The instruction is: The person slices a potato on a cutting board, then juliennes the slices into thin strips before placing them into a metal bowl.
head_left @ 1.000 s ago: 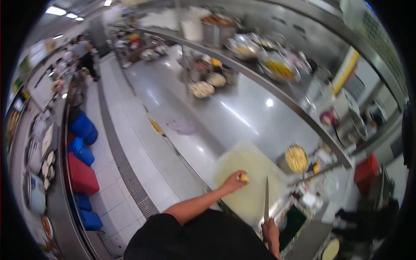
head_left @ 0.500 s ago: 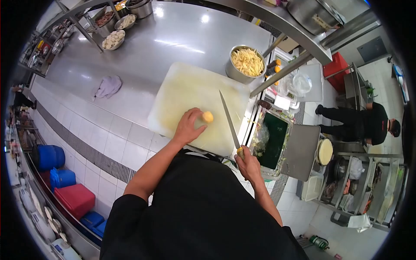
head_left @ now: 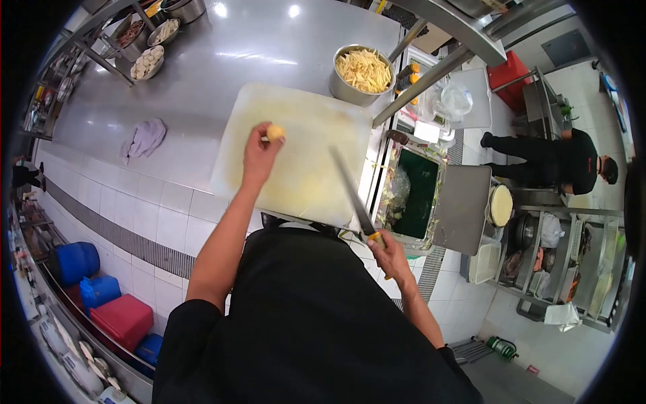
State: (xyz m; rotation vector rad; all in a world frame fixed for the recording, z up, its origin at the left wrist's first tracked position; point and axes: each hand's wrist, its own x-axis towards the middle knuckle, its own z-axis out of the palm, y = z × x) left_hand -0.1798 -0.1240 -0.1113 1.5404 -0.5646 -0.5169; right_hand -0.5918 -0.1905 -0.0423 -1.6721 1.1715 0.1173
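My left hand (head_left: pixel 260 156) is over the upper left part of the white cutting board (head_left: pixel 306 165), its fingers closed round a small, round, yellow piece of potato (head_left: pixel 274 132). Past the board's lower right corner, my right hand (head_left: pixel 390 257) grips the yellow handle of a long knife (head_left: pixel 354 196). The blade points up and left above the board's right side, slightly blurred, apart from the potato. A steel pot (head_left: pixel 350 91) full of cut pale yellow strips (head_left: pixel 364 70) stands by the board's top right corner.
A crumpled cloth (head_left: pixel 145 138) lies on the steel table left of the board. Bowls of food (head_left: pixel 147 62) stand at the back left. A shelf post (head_left: pixel 424 84) rises right of the pot. A dark green bin (head_left: pixel 415 192) is at right. Another person (head_left: pixel 568 161) stands further right.
My left hand has moved up and left across the board and now holds the potato piece. My right hand still holds the knife, now a little lower. The view has shifted slightly.
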